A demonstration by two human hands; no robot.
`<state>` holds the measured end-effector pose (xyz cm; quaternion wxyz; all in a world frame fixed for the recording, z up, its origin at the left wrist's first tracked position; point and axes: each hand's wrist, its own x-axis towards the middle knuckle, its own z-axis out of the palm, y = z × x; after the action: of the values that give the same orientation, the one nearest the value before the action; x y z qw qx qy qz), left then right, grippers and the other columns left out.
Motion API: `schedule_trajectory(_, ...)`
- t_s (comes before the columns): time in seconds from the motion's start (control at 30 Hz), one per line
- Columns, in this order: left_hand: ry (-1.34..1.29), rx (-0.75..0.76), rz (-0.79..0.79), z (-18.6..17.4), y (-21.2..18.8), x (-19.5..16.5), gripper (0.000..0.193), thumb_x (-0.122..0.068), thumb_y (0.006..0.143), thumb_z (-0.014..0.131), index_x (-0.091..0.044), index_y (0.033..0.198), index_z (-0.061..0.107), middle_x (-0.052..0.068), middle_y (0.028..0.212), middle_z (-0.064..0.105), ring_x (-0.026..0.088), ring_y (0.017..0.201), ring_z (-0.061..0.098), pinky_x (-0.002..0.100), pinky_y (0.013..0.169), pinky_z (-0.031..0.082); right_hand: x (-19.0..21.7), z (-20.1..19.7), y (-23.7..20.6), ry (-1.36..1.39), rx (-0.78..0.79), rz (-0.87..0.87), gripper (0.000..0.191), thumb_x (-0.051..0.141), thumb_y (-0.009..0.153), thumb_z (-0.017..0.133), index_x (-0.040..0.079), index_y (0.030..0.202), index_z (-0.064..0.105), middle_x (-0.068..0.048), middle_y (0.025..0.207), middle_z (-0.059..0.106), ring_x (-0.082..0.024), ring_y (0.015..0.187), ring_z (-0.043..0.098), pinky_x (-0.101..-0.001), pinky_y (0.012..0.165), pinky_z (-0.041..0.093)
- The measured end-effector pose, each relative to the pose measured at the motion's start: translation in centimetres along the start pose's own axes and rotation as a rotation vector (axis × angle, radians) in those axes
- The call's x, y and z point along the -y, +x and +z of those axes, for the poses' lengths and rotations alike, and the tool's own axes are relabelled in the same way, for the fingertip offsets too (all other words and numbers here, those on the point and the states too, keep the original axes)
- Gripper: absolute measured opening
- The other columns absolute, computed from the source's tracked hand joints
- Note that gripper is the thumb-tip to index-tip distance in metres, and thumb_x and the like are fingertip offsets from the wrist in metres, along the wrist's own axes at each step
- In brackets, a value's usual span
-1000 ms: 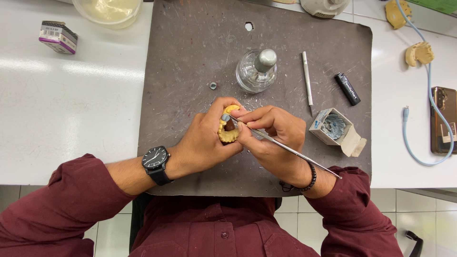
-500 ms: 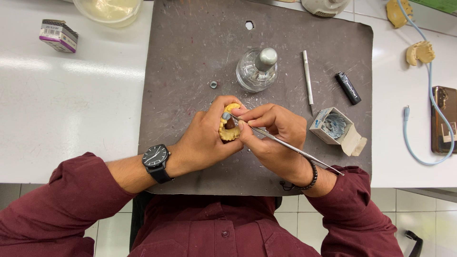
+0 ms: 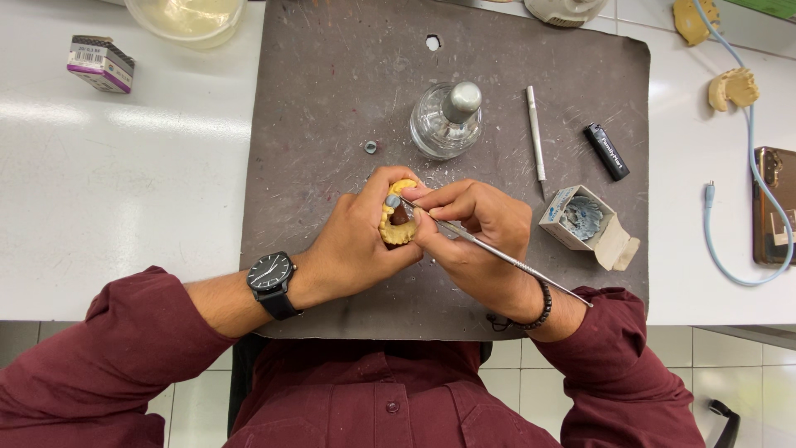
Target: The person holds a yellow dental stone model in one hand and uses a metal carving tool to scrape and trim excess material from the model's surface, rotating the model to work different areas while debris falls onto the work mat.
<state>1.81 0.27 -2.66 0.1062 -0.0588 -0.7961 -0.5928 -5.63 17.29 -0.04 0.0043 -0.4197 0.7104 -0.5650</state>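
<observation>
My left hand (image 3: 358, 243) grips a small yellow dental cast (image 3: 396, 219) with a dark brown lump on it, held over a grey work mat (image 3: 332, 108). My right hand (image 3: 477, 236) pinches a thin metal instrument (image 3: 497, 253) like a pen. Its tip rests on the cast, and its long handle runs back past my wrist. Both hands touch each other around the cast. A black watch sits on my left wrist and a bead bracelet on my right.
On the mat lie a glass spirit lamp (image 3: 446, 121), a white tool (image 3: 536, 143), a black lighter (image 3: 606, 151), an open small box (image 3: 584, 217) and a tiny ring (image 3: 371, 147). Off the mat: a small carton (image 3: 100, 62), a bowl (image 3: 186, 17), yellow casts (image 3: 733, 87), a phone (image 3: 776, 206) with cable.
</observation>
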Motion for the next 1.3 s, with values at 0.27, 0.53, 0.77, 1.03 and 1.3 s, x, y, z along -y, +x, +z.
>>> schedule_trajectory(0.27, -0.018, 0.004, -0.021, -0.1, 0.1, -0.4, 0.058, -0.015, 0.084, 0.082, -0.004, 0.13, 0.047, 0.008, 0.092, 0.075, 0.018, 0.084, 0.08, 0.03, 0.069, 0.062, 0.1, 0.0, 0.0, -0.003, 0.015, -0.005, 0.02, -0.011, 0.091, 0.074, -0.003, 0.09, 0.056, -0.019, 0.104, 0.075, -0.025, 0.108, 0.076, -0.0294, 0.086, 0.067)
schedule_trajectory(0.53, -0.088, 0.084, -0.155, -1.7, 1.1, -1.4, 0.056, -0.016, 0.071, 0.085, -0.004, 0.119, 0.06, 0.001, 0.075, 0.066, 0.01, 0.062, 0.068, 0.024, 0.056, 0.054, -0.1, -3.1, 1.5, 0.036, 0.003, 0.207, 0.02, -0.007, 0.1, 0.069, -0.003, 0.093, 0.051, -0.023, 0.107, 0.075, -0.023, 0.099, 0.079, -0.0282, 0.078, 0.067)
schedule_trajectory(0.77, -0.488, 0.345, -0.416, -3.3, 1.6, -1.3, 0.045, -0.013, 0.079, 0.077, -0.004, 0.12, 0.062, 0.001, 0.067, 0.063, 0.007, 0.045, 0.061, 0.021, 0.04, 0.048, -0.4, -4.7, 2.7, -0.098, 0.109, 0.348, 0.02, -0.004, 0.097, 0.066, 0.001, 0.088, 0.049, -0.019, 0.104, 0.079, -0.019, 0.09, 0.082, -0.0234, 0.064, 0.064)
schedule_trajectory(1.03, -0.583, 0.428, -0.412, -3.5, 1.6, -1.2, 0.045, -0.011, 0.079, 0.077, -0.004, 0.121, 0.061, 0.0, 0.068, 0.063, 0.006, 0.046, 0.061, 0.02, 0.042, 0.05, -0.4, -4.7, 2.5, -0.138, 0.154, 0.236, 0.018, -0.004, 0.09, 0.077, -0.001, 0.087, 0.059, -0.015, 0.101, 0.076, -0.015, 0.089, 0.075, -0.0253, 0.078, 0.064)
schedule_trajectory(1.3, -0.052, 0.083, 0.013, -1.8, 0.8, -1.7, 0.059, -0.018, 0.07, 0.087, -0.002, 0.12, 0.06, 0.002, 0.075, 0.07, 0.01, 0.065, 0.072, 0.023, 0.06, 0.055, 0.3, -2.6, 1.2, 0.053, 0.118, 0.049, 0.015, -0.009, 0.09, 0.078, -0.003, 0.096, 0.065, -0.013, 0.1, 0.075, -0.025, 0.108, 0.076, -0.0358, 0.099, 0.064)
